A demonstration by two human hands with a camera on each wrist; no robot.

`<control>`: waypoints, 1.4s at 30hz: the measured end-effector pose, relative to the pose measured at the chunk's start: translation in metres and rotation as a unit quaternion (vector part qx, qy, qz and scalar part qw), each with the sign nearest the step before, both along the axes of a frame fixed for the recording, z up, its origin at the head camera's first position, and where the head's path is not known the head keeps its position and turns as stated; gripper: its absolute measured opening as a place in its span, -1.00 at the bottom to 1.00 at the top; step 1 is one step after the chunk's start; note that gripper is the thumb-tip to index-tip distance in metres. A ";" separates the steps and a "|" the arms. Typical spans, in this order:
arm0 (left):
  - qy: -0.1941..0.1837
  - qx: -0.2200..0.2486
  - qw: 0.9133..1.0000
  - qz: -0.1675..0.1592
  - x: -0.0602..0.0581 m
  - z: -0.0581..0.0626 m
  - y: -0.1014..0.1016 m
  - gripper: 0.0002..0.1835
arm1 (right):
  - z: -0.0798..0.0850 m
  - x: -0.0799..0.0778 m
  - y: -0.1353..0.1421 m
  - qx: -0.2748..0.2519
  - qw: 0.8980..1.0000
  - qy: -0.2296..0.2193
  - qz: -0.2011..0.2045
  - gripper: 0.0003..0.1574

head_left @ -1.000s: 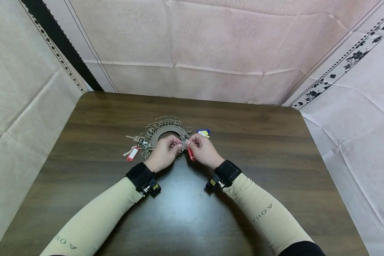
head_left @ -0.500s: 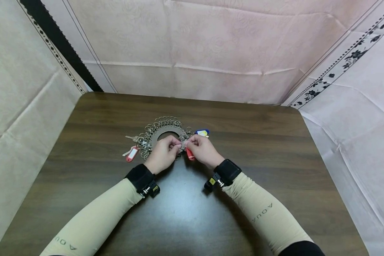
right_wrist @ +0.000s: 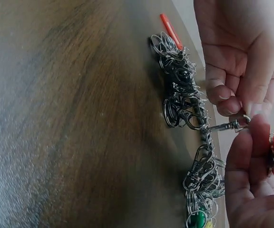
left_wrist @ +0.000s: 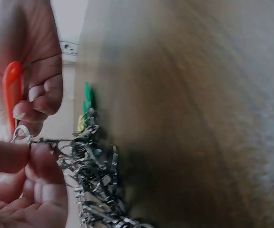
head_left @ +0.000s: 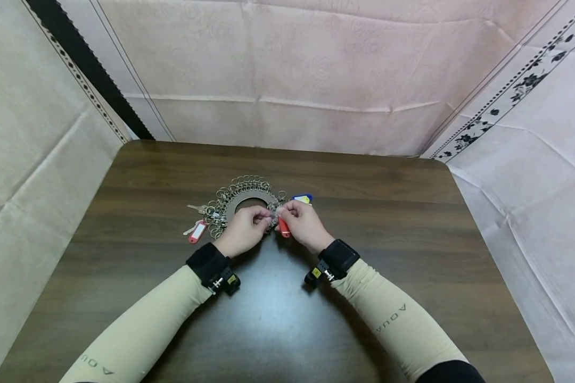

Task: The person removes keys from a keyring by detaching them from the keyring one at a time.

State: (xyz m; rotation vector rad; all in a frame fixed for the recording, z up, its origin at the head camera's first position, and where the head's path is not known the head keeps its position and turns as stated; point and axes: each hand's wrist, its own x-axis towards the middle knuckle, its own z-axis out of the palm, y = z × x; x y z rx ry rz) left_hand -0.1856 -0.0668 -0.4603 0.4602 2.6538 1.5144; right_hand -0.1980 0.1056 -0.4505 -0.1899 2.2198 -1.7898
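A round grey metal key holder (head_left: 231, 204), fringed with many split rings and small clasps, is on the table. Over its near right side my hands meet. In the left wrist view, the thumb and finger of my left hand (head_left: 245, 229) pinch a small key ring (left_wrist: 20, 130) at the end of a metal clasp (left_wrist: 53, 141) that stretches from the holder. My right hand (head_left: 307, 226) holds a red key tag (head_left: 284, 227) beside that ring, fingertips right at it. A metal key (right_wrist: 272, 159) hangs by the tag in the right wrist view.
Left of the holder lie another red key tag (head_left: 198, 232) with a white label and a loose-hanging key (head_left: 197, 207). A blue and yellow tag (head_left: 303, 198) is behind my right hand. The brown wooden table (head_left: 388, 213) meets pale cloth (head_left: 316, 69) at the back.
The red tag in my right hand has turned and shifted slightly up and left. Both hands stay almost in place over the holder.
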 end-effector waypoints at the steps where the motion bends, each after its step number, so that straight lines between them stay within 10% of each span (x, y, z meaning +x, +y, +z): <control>1: -0.015 0.010 1.000 -0.008 0.000 0.000 -0.001 -0.87 | 0.000 0.000 0.000 0.003 1.000 0.004 0.000 -0.76; 8: -0.109 0.080 0.990 -0.043 0.000 -0.001 -0.006 -0.85 | -0.003 -0.002 0.000 0.073 0.994 0.075 0.012 -0.77; 17: -0.135 0.143 0.980 -0.001 -0.001 -0.004 -0.005 -0.88 | -0.006 0.000 0.001 0.080 0.992 0.093 0.022 -0.78; 25: -0.062 0.145 0.986 0.058 0.001 -0.005 0.000 -0.89 | -0.008 0.001 0.001 0.058 0.994 0.088 0.026 -0.76; 42: 0.039 0.110 0.991 0.068 0.005 -0.006 0.000 -0.92 | -0.004 0.003 -0.003 0.012 0.999 0.044 0.007 -0.79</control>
